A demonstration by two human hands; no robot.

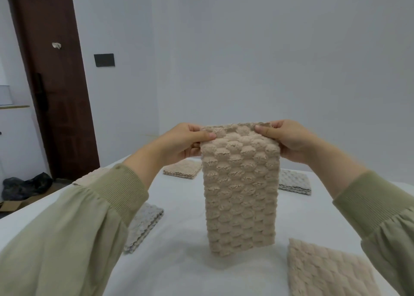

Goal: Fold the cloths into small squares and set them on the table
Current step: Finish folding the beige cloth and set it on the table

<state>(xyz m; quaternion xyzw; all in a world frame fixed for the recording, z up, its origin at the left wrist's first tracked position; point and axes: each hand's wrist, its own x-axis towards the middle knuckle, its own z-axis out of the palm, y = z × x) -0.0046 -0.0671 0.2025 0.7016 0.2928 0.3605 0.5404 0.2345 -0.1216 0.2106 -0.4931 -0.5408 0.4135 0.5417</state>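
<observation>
White counter (pixel 190 269) carries folded cloths (pixel 182 169). Over its middle, my left hand (pixel 186 142) and right hand (pixel 289 139) each pinch a top corner of the hanging beige cloth (pixel 240 190).

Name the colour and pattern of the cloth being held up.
The held cloth is beige with raised puffy bumps; head view.

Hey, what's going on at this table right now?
A person holds a beige cloth up over the table, with the left hand and right hand each pinching a top corner. It hangs as a long strip, not yet a small square. Folded cloths already lie around it: a far beige pile, a near beige pile, a left grey pile and a right grey pile.
</observation>
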